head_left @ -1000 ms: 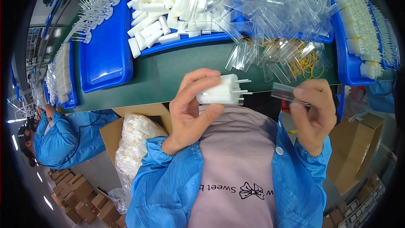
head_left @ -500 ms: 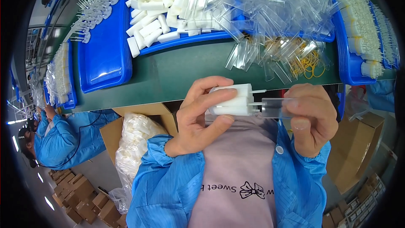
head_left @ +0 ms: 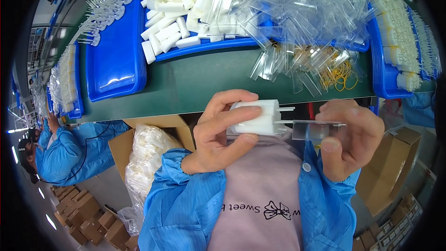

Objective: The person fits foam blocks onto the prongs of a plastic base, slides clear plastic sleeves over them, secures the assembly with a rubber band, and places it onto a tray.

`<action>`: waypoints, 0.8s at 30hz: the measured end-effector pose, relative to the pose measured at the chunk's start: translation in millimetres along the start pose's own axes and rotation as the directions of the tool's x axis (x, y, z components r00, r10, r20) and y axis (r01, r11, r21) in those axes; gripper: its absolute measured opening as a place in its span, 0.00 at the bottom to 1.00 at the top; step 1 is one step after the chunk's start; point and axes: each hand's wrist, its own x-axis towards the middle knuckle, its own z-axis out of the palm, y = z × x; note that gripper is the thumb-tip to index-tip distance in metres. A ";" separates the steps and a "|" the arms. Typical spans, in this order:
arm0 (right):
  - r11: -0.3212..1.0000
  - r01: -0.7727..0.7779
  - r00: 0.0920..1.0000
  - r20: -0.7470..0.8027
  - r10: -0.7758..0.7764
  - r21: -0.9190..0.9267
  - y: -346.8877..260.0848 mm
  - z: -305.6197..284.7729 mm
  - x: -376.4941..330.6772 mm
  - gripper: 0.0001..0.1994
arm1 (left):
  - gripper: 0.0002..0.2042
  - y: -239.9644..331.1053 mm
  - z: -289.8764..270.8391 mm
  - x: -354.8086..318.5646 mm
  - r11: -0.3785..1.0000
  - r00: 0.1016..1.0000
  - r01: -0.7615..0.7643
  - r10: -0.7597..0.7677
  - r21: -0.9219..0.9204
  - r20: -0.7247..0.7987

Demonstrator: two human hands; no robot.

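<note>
Now brought together: left hand [head_left: 218, 135] fingers gripping white plastic block [head_left: 255, 117], its thin prongs touching clear sleeve [head_left: 316, 129] pinched by right hand [head_left: 350, 142], apart before.

We find a green work surface [head_left: 195, 81] carrying blue trays [head_left: 114, 60] of white plastic blocks [head_left: 169, 23], with loose clear plastic sleeves [head_left: 288, 60] and yellow rubber bands [head_left: 341, 76] lying directly on it.
</note>
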 end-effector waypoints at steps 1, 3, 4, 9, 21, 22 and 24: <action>1.000 0.000 1.000 0.000 0.000 -0.002 1.3 0.4 -1.2 0.25 | 0.18 -0.7 0.2 0.0 1.000 1.000 0.000 0.000 -0.001 0.001; 0.993 -0.059 0.998 -0.027 0.062 0.102 4.2 1.8 -4.5 0.24 | 0.18 -2.7 0.6 -0.8 0.994 0.998 0.050 -0.052 -0.100 -0.019; 0.993 -0.059 0.998 -0.026 0.062 0.103 4.1 2.3 -4.0 0.24 | 0.18 -3.1 0.1 -0.7 0.994 0.998 0.050 -0.053 -0.100 -0.021; 0.985 -0.130 0.991 -0.024 0.133 0.115 3.1 6.2 -2.8 0.24 | 0.18 -1.7 0.3 1.5 0.997 1.000 0.019 -0.019 -0.080 0.004; 0.967 -0.244 0.966 0.105 0.235 0.080 -1.1 10.3 -2.3 0.17 | 0.18 0.5 -3.2 3.4 0.977 0.991 -0.123 0.130 0.173 -0.027; 0.968 -0.239 0.967 0.106 0.230 0.079 -1.0 10.8 -2.9 0.17 | 0.18 1.7 -3.3 4.2 0.976 0.991 -0.128 0.134 0.175 -0.027; 0.981 -0.185 0.980 0.088 0.179 0.061 -1.1 12.1 -5.1 0.17 | 0.17 4.1 -3.5 5.6 0.971 0.991 -0.124 0.131 0.206 -0.022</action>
